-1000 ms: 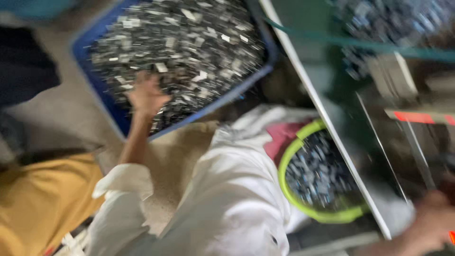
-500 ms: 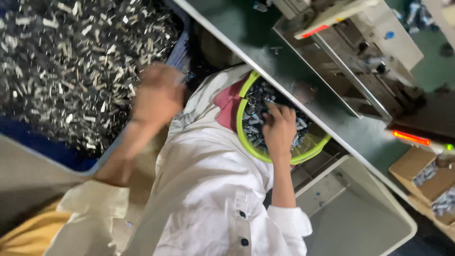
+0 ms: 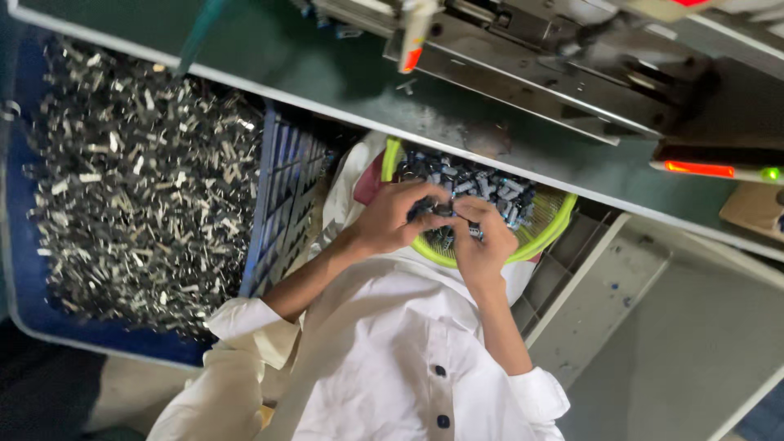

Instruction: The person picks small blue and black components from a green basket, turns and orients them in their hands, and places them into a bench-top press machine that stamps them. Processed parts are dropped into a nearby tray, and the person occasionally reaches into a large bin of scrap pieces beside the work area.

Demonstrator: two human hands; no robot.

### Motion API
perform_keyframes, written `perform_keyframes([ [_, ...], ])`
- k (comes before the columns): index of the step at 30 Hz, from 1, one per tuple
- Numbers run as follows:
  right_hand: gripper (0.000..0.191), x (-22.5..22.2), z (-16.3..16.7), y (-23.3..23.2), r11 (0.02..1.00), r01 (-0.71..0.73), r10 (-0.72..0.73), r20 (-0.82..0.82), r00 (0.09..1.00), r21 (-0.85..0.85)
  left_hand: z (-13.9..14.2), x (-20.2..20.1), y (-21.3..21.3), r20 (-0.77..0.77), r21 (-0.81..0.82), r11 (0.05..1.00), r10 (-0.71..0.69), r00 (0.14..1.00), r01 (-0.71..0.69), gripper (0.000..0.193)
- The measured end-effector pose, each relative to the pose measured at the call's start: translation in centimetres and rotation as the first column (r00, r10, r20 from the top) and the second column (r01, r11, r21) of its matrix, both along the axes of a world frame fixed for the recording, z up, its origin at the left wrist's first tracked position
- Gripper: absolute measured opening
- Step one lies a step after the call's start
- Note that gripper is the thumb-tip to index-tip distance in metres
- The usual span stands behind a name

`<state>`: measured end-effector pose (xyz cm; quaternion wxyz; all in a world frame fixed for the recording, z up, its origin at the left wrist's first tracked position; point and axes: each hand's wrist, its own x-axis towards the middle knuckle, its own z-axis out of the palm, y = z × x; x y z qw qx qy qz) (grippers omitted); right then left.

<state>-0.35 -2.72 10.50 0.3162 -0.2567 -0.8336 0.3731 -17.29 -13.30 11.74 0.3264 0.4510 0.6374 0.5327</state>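
At far left, a large blue plastic crate (image 3: pixel 278 196) with a gridded side wall holds a deep heap of small silver-grey metal parts (image 3: pixel 139 180). The crate sits below the edge of the dark green bench (image 3: pixel 327 77), which runs diagonally across the upper part of the view.

To the right of the crate, the person's white buttoned shirt (image 3: pixel 384 367) fills the lower centre, sleeves rolled to the elbow.

The left hand (image 3: pixel 396 216) reaches up from the lower left. Its fingers are curled inward, pinching a small cluster of dark metal parts (image 3: pixel 437 211) at the fingertips. The right hand (image 3: pixel 482 241) meets it from the lower right, fingers likewise bent and closed on the same cluster. Both hands touch at the fingertips. The exact number of parts held cannot be told.

Both hands sit over the near rim of a round lime-green plastic basket (image 3: pixel 555 220), which rests on the person's lap, partly under the bench edge. The basket holds a pile of small dark and silvery metal parts (image 3: pixel 482 184).

On the bench at upper right stands a grey metal machine (image 3: pixel 539 57). Further right, a glowing red indicator strip (image 3: pixel 690 169) and a small green light (image 3: pixel 768 173) show. A pale grey tray (image 3: pixel 621 294) lies at lower right.
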Motion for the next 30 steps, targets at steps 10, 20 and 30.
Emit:
perform_keyframes([
  [10, 0.021, 1.3, 0.1, -1.7, 0.524, -0.109, -0.352, -0.331, 0.875, -0.845, 4.2, 0.2, 1.8, -0.408, 0.462, 0.887, 0.214, 0.888, -0.001, 0.032],
  [20, 0.023, 0.1, -0.7, -1.8, -0.053, -0.363, -0.467, -0.299, 0.832, -0.930, 6.6, -0.5, -0.6, -0.787, 0.374, 0.896, 0.170, 0.593, 0.240, 0.025],
  [30, 0.027, -0.6, 0.2, 2.3, -0.290, -0.520, -0.495, -0.339, 0.800, -0.803, 7.5, -0.5, -2.1, -0.466, 0.286, 0.925, 0.362, 0.807, -0.249, 0.014],
])
